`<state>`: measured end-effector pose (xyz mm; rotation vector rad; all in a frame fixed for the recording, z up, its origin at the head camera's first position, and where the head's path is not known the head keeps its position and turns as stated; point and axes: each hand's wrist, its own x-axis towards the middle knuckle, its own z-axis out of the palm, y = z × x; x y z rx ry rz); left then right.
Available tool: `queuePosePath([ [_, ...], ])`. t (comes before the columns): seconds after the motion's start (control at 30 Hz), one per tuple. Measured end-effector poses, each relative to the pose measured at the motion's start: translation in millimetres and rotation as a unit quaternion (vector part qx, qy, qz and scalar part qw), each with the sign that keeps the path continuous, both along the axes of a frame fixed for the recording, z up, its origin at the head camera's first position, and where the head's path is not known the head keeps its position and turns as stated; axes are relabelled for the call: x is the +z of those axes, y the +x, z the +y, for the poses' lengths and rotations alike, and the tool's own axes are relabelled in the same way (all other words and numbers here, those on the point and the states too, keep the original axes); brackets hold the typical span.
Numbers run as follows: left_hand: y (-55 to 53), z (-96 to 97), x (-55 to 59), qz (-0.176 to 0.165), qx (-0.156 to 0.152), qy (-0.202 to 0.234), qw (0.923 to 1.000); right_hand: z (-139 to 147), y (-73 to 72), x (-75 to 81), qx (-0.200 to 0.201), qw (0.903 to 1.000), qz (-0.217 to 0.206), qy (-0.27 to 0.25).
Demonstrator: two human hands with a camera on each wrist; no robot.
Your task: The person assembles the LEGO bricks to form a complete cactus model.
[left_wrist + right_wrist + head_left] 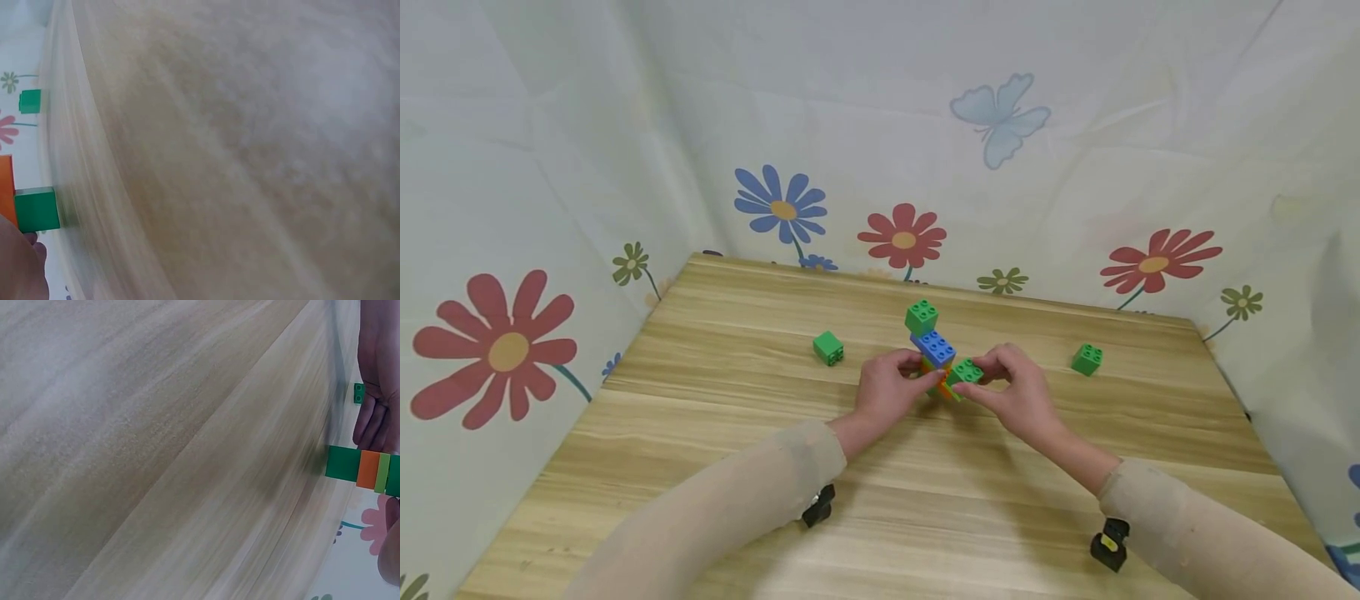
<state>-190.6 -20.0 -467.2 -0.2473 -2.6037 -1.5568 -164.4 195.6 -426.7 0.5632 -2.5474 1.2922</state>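
Near the middle of the table, my left hand (pixel 887 387) grips an upright stack of toy bricks between thumb and fingers. A blue brick (pixel 934 348) lies high on this stack, with a green brick (pixel 921 317) on its far end. Lower down, the right wrist view shows an orange brick (pixel 367 469) and a thin light-green brick (pixel 382 472) above a green bottom brick (pixel 342 464). My right hand (pixel 1018 392) pinches another green brick (pixel 966 372) against the near right side of the stack, beside the blue brick. Fingers hide part of the middle layers.
One loose green brick (pixel 828 348) lies on its side left of the stack. Another loose green brick (pixel 1087 359) stands to the right, studs up. The wooden table (pixel 760 317) meets a flower-print cloth (pixel 1045 200) at its back and sides.
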Motion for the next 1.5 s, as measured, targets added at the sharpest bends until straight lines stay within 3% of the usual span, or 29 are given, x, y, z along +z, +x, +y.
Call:
queuePosePath([
  [0.93, 0.1, 0.3, 4.1, -0.006, 0.006, 0.0, 1.0, -3.5, 2.1, -7.8, -0.025, 0.9964, 0.068, 0.043],
  [1.5, 1.0, 1.1, 3.0, -0.001, 0.003, -0.01, 0.9999, -2.0, 3.3, -9.2, -0.033, 0.9953, 0.07, 0.057],
])
